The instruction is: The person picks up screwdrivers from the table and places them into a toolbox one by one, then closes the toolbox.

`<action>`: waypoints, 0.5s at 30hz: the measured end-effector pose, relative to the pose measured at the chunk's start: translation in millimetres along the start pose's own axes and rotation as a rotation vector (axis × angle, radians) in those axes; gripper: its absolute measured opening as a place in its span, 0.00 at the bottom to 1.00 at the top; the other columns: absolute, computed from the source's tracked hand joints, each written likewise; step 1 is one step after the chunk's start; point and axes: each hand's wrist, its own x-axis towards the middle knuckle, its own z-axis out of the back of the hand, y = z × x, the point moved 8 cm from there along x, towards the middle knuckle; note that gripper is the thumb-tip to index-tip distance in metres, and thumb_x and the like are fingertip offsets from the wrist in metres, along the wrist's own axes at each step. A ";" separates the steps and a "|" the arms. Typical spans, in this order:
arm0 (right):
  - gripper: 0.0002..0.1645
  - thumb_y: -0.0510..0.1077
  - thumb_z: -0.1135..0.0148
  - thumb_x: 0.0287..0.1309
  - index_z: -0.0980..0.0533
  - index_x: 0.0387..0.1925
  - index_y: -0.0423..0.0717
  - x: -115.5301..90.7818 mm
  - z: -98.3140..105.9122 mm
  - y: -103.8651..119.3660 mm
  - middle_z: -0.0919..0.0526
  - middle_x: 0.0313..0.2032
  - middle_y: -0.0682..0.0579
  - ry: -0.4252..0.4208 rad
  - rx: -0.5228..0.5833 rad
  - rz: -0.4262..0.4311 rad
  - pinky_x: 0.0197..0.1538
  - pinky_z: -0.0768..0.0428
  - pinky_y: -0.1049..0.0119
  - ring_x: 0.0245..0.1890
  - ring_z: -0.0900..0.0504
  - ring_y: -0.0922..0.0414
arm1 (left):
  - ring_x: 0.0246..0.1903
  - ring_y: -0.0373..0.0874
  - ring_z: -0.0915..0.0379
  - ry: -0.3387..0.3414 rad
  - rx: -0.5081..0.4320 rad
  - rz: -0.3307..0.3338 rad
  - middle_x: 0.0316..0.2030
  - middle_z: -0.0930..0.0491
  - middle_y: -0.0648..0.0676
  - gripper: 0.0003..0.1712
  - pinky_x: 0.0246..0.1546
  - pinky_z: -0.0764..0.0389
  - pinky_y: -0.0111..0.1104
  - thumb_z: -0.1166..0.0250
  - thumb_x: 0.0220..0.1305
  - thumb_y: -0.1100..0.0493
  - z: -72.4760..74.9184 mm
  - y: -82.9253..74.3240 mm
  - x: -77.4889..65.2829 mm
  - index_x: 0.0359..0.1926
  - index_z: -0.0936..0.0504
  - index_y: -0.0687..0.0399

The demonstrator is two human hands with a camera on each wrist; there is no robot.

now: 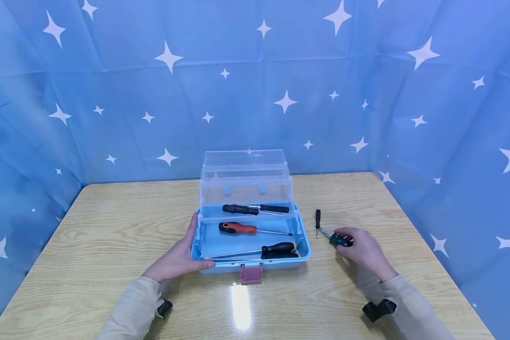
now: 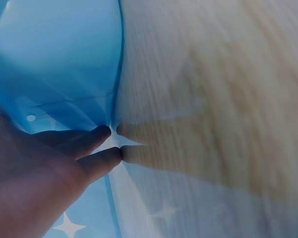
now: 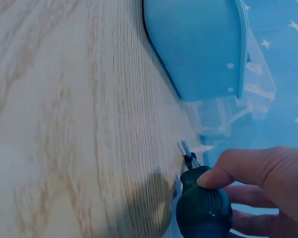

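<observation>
A light-blue plastic toolbox stands on the table with its clear lid raised. My left hand rests on its left front corner, the thumb along the front rim and straight fingers against the left side. To the right of the box my right hand grips a screwdriver by its dark green handle. Its shank points left, towards a small black screwdriver lying on the table. Inside the box lie an orange-and-black screwdriver, a black-handled screwdriver in front and several black-handled tools.
The wooden table extends on both sides of the box. A blue curtain with white stars hangs behind and at the sides. The box's pink latch hangs down at the front.
</observation>
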 end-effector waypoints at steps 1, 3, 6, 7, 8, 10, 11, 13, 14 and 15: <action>0.24 0.34 0.33 0.47 0.21 0.50 0.33 0.3 0.7 -0.3 0.18 0.44 0.36 -0.005 0.002 0.001 0.34 0.22 0.56 0.38 0.19 0.47 | 0.70 0.65 0.58 0.000 -0.002 -0.001 0.74 0.62 0.63 0.74 0.64 0.47 0.58 0.24 0.51 0.50 -0.1 0.3 0.2 0.74 0.78 0.40; 0.23 0.34 0.33 0.48 0.21 0.50 0.32 1.1 2.1 -0.9 0.19 0.45 0.35 -0.015 0.007 0.005 0.35 0.22 0.55 0.39 0.19 0.46 | 0.70 0.65 0.58 -0.001 -0.005 -0.004 0.75 0.62 0.63 0.74 0.64 0.47 0.58 0.24 0.51 0.50 0.0 0.3 0.4 0.74 0.78 0.40; 0.23 0.33 0.33 0.49 0.21 0.50 0.32 1.6 5.4 -2.1 0.19 0.45 0.34 -0.036 0.025 0.004 0.36 0.22 0.55 0.39 0.19 0.45 | 0.70 0.65 0.59 -0.001 -0.005 -0.010 0.75 0.63 0.63 0.74 0.64 0.48 0.58 0.24 0.51 0.51 -0.2 0.0 1.0 0.74 0.79 0.41; 0.22 0.33 0.34 0.49 0.21 0.49 0.32 2.0 6.6 -2.4 0.19 0.45 0.34 -0.044 0.030 0.005 0.36 0.22 0.55 0.39 0.19 0.45 | 0.70 0.65 0.59 -0.001 -0.006 -0.011 0.75 0.63 0.63 0.74 0.64 0.48 0.58 0.24 0.51 0.51 -0.1 -0.1 1.1 0.74 0.79 0.42; 0.22 0.33 0.34 0.49 0.21 0.50 0.31 2.4 7.6 -3.0 0.19 0.45 0.33 -0.049 0.038 0.004 0.37 0.22 0.55 0.38 0.19 0.45 | 0.70 0.65 0.59 -0.002 -0.008 -0.013 0.75 0.64 0.63 0.74 0.64 0.48 0.58 0.24 0.51 0.51 -0.1 -0.2 1.2 0.74 0.79 0.42; 0.22 0.33 0.34 0.50 0.21 0.50 0.31 2.8 9.3 -3.9 0.19 0.45 0.33 -0.060 0.056 0.001 0.37 0.22 0.55 0.38 0.19 0.44 | 0.70 0.65 0.59 -0.003 -0.007 -0.013 0.75 0.64 0.63 0.74 0.64 0.49 0.58 0.24 0.51 0.51 0.1 -0.4 1.2 0.74 0.79 0.41; 0.22 0.33 0.35 0.50 0.22 0.50 0.30 3.1 9.9 -4.4 0.19 0.45 0.33 -0.063 0.066 -0.001 0.37 0.21 0.55 0.38 0.19 0.44 | 0.70 0.65 0.60 -0.003 -0.008 -0.015 0.75 0.64 0.63 0.74 0.64 0.49 0.58 0.24 0.51 0.50 0.2 -0.6 1.2 0.74 0.79 0.41; 0.22 0.33 0.35 0.51 0.22 0.51 0.30 3.4 10.7 -5.3 0.20 0.46 0.32 -0.067 0.083 -0.005 0.37 0.21 0.55 0.39 0.19 0.43 | 0.70 0.65 0.59 -0.003 -0.008 -0.016 0.75 0.64 0.63 0.74 0.64 0.49 0.59 0.24 0.51 0.49 0.2 -1.0 0.9 0.74 0.79 0.41; 0.23 0.32 0.35 0.51 0.22 0.51 0.30 3.4 10.8 -5.7 0.20 0.46 0.32 -0.067 0.092 -0.009 0.37 0.21 0.55 0.39 0.19 0.43 | 0.70 0.65 0.60 -0.003 -0.008 -0.016 0.75 0.64 0.63 0.74 0.64 0.49 0.59 0.24 0.51 0.49 0.1 -1.2 0.8 0.74 0.79 0.40; 0.23 0.32 0.35 0.52 0.22 0.51 0.30 3.3 10.9 -6.0 0.20 0.46 0.32 -0.069 0.101 -0.012 0.37 0.21 0.55 0.40 0.19 0.43 | 0.70 0.65 0.59 -0.003 -0.007 -0.016 0.75 0.64 0.63 0.74 0.64 0.49 0.59 0.24 0.51 0.49 0.1 -1.4 0.7 0.74 0.79 0.40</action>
